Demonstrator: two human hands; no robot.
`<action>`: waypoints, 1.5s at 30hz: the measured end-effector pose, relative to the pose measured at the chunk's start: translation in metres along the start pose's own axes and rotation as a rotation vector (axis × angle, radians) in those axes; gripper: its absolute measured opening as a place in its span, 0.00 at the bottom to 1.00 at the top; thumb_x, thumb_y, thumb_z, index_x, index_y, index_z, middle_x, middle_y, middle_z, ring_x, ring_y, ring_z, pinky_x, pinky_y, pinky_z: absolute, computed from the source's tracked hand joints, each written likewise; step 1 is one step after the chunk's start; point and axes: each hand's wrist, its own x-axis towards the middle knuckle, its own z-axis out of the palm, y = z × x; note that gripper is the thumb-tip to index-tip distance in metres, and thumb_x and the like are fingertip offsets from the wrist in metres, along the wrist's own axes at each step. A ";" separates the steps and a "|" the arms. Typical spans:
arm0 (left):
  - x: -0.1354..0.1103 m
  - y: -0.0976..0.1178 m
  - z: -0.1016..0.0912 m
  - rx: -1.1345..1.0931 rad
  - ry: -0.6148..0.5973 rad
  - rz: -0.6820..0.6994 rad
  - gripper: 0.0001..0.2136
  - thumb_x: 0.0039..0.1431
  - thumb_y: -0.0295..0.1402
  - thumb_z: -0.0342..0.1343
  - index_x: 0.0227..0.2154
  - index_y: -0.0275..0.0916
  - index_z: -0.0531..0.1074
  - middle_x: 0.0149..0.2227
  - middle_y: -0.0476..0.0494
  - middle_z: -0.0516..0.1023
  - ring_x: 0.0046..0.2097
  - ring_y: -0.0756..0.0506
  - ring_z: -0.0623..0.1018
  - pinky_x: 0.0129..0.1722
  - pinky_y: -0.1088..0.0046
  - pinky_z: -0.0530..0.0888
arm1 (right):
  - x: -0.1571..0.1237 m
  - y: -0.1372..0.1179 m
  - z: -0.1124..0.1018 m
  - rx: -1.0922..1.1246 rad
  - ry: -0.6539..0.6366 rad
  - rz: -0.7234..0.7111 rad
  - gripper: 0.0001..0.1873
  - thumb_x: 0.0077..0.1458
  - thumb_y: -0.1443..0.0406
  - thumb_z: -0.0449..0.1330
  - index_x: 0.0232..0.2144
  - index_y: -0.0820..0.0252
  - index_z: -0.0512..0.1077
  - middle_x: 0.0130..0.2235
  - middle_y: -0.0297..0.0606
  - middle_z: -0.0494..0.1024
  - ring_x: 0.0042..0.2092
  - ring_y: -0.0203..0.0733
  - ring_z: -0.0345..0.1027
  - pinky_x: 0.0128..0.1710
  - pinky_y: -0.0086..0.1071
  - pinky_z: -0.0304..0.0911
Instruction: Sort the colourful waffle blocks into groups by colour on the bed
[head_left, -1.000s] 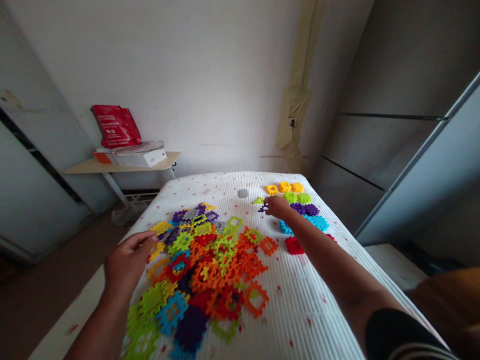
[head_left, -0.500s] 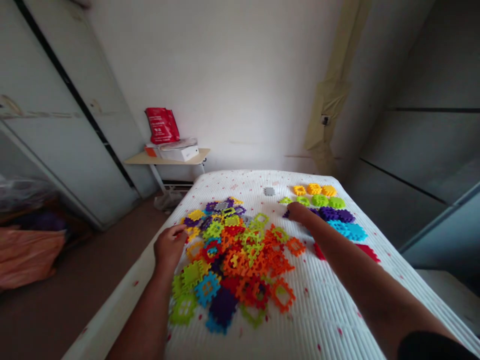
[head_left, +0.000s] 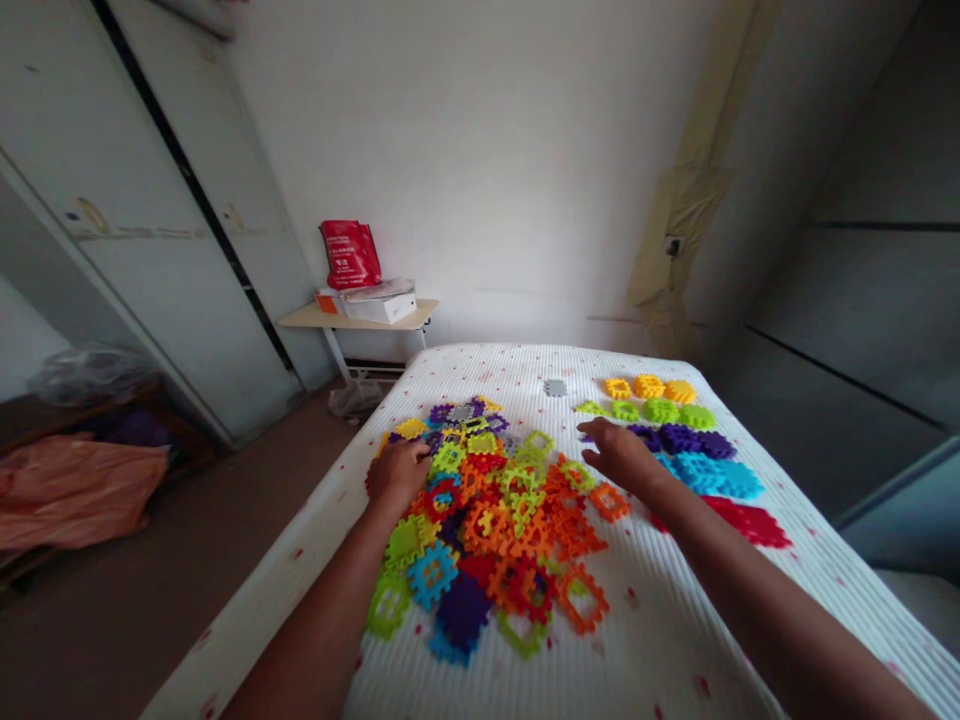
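A mixed pile of interlocking plastic building tiles [head_left: 517,525] lies on the bed, in orange, lime, purple, blue, red and yellow. My left hand [head_left: 399,472] is at the pile's left edge with its fingers curled together. Whatever it may pinch there is hidden. Over to the right, my right hand [head_left: 616,450] hovers palm down beside the purple tiles [head_left: 682,439], thumb and fingers apart, nothing seen in it. Sorted rows surround that hand: yellow tiles [head_left: 649,386] at the back, then lime tiles [head_left: 661,411], purple, blue tiles [head_left: 716,475] and red tiles [head_left: 750,522] nearest me.
One grey tile [head_left: 555,388] lies alone toward the far end of the bed [head_left: 487,370]. Behind it on the left stands a small table [head_left: 300,316] with a white box [head_left: 381,306] and a red bag [head_left: 351,254]. Wardrobes flank both sides.
My right hand has spread its fingers and drawn back slightly from the purple row. My left hand has moved right, onto the pile's edge. The whole view has shifted a little.
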 end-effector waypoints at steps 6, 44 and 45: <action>-0.001 -0.002 0.001 -0.029 0.011 0.060 0.09 0.48 0.33 0.52 0.31 0.44 0.76 0.35 0.45 0.77 0.40 0.43 0.75 0.37 0.69 0.68 | -0.036 -0.017 -0.007 0.122 0.054 -0.108 0.17 0.54 0.68 0.55 0.47 0.63 0.70 0.46 0.46 0.74 0.44 0.44 0.70 0.44 0.33 0.63; -0.018 0.158 -0.002 0.171 -0.213 0.316 0.20 0.50 0.48 0.51 0.34 0.37 0.76 0.38 0.34 0.78 0.44 0.37 0.75 0.42 0.62 0.67 | -0.038 -0.018 0.054 0.573 0.376 0.038 0.12 0.49 0.74 0.51 0.30 0.60 0.73 0.32 0.38 0.76 0.34 0.38 0.69 0.36 0.29 0.63; -0.016 0.162 0.002 0.186 -0.216 0.301 0.20 0.49 0.48 0.52 0.34 0.36 0.76 0.39 0.33 0.78 0.45 0.36 0.74 0.43 0.60 0.67 | -0.039 -0.020 0.054 0.567 0.367 0.044 0.12 0.49 0.74 0.51 0.30 0.60 0.72 0.32 0.38 0.76 0.34 0.38 0.69 0.36 0.29 0.62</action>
